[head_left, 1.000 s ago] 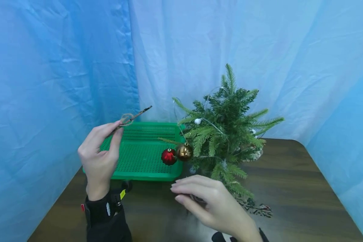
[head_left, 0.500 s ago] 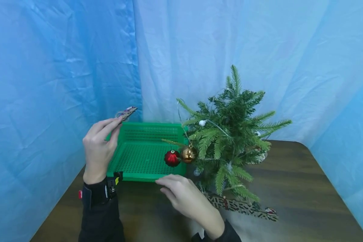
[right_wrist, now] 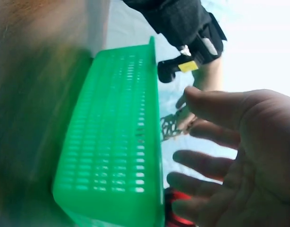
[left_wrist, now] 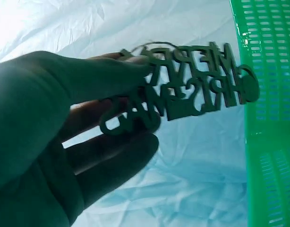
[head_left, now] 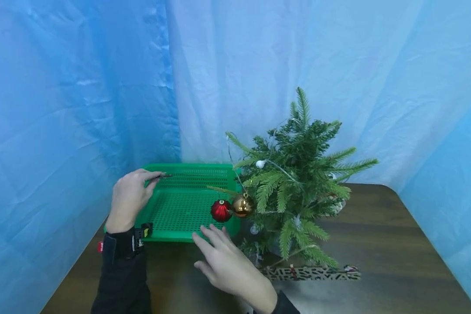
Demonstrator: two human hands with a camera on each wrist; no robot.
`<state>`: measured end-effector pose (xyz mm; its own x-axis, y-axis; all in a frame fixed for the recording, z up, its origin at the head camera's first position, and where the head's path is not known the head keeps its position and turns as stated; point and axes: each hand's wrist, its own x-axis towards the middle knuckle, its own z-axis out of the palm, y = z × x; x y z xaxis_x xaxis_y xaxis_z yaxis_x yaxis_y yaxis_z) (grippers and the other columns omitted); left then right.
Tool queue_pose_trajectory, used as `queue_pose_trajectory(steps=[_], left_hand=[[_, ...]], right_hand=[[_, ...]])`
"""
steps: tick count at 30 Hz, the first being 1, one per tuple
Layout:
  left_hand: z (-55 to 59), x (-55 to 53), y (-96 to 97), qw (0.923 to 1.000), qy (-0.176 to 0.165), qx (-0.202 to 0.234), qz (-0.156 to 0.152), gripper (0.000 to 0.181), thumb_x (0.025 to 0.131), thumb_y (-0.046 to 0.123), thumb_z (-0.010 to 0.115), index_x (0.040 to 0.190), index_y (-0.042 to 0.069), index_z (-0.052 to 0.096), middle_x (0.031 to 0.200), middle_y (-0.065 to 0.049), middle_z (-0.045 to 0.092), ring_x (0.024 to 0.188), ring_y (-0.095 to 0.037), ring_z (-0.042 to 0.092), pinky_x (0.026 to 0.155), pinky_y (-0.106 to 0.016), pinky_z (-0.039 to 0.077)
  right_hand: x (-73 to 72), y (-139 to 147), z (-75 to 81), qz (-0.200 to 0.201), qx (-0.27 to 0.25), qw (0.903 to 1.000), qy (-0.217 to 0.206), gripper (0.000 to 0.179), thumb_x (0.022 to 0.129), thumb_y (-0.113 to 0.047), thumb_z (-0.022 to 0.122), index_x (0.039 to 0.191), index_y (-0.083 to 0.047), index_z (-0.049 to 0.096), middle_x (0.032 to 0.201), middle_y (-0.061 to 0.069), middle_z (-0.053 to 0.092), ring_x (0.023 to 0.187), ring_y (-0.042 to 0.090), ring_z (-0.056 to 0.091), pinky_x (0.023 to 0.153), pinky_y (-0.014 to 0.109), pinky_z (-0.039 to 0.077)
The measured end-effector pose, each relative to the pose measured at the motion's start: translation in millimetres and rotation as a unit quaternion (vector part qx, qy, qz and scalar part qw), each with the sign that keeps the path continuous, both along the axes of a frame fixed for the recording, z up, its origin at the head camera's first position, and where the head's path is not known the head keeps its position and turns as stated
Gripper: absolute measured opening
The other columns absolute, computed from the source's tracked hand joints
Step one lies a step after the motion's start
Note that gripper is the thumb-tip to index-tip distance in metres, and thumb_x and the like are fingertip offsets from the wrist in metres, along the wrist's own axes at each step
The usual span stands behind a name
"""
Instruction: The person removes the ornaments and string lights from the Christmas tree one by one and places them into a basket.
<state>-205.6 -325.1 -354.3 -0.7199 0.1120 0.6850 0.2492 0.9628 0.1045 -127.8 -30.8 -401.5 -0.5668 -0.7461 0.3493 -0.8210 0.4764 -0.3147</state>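
My left hand [head_left: 130,198] pinches a cut-out "Merry Christmas" sign [left_wrist: 201,82] between thumb and fingers, over the back left of the green basket [head_left: 170,237]. A thin twine loop [left_wrist: 157,43] shows at the sign's upper edge in the left wrist view. Edge-on in the head view, the sign is only a dark sliver. My right hand [head_left: 229,266] holds nothing, its fingers spread, close by the basket's front rim. Just beyond those fingertips hang a red ribbed bauble [head_left: 221,211] and a shiny gold bauble [head_left: 243,206].
A small artificial Christmas tree [head_left: 294,174] with a wire of white bulbs stands right of the basket. Another "Merry Christmas" sign [head_left: 314,274] hangs low at its front. The dark wooden table [head_left: 384,244] is bordered by blue curtains [head_left: 298,52].
My left hand has lowered the sign towards the basket and turned it edge-on. The right hand has moved left from the tree's base, and its fingers have spread.
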Motion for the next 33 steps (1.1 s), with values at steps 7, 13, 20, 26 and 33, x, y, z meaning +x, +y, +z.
queue_pose_trajectory(steps=[7,13,20,26,33], left_hand=[[1.5,2.2,-8.1,0.9994,-0.034,-0.007,0.010,0.023,0.089,0.008,0.078,0.112,0.009,0.079,0.097,-0.015,0.072,0.060,-0.024,0.055,0.049,-0.034,0.029],[-6.8,-24.7,-13.9,0.9900,-0.129,-0.053,-0.018,0.016,0.095,0.004,0.070,0.106,0.007,0.080,0.096,-0.014,0.072,0.061,-0.022,0.055,0.050,-0.035,0.035],[-24.9,-61.1,-22.9,0.9732,-0.201,-0.105,-0.037,0.021,0.092,-0.007,0.066,0.102,0.004,0.081,0.097,-0.015,0.075,0.078,-0.030,0.068,0.061,-0.042,0.054],[-32.9,-69.4,-28.3,0.9644,-0.235,-0.106,-0.060,0.019,0.091,-0.002,0.070,0.102,0.007,0.082,0.095,-0.010,0.076,0.077,-0.027,0.070,0.064,-0.043,0.056],[-32.9,-68.3,-27.9,0.9386,-0.313,-0.098,-0.108,0.019,0.092,-0.001,0.069,0.108,0.000,0.078,0.100,-0.015,0.075,0.082,-0.028,0.070,0.075,-0.046,0.057]], right_hand=[[-2.5,-13,-7.8,-0.036,0.054,0.9960,0.062,0.059,0.099,-0.034,0.069,0.149,-0.009,0.051,0.149,0.017,0.049,0.138,0.035,0.046,0.113,0.055,0.034],[-1.8,-15,-10.0,-0.035,0.073,0.9953,0.052,0.058,0.099,-0.037,0.067,0.148,-0.010,0.053,0.149,0.014,0.050,0.137,0.031,0.048,0.114,0.053,0.034],[-2.6,-11,-6.1,-0.035,0.083,0.9950,0.042,0.058,0.100,-0.038,0.065,0.150,-0.010,0.051,0.152,0.015,0.047,0.139,0.031,0.045,0.116,0.052,0.031],[-2.3,-10,-6.2,-0.032,0.088,0.9949,0.038,0.058,0.101,-0.037,0.065,0.150,-0.011,0.050,0.153,0.014,0.046,0.140,0.030,0.044,0.116,0.051,0.032],[-4.3,-10,-7.9,-0.027,0.079,0.9962,0.027,0.059,0.100,-0.039,0.065,0.150,-0.010,0.050,0.154,0.015,0.045,0.140,0.031,0.044,0.116,0.053,0.031]])
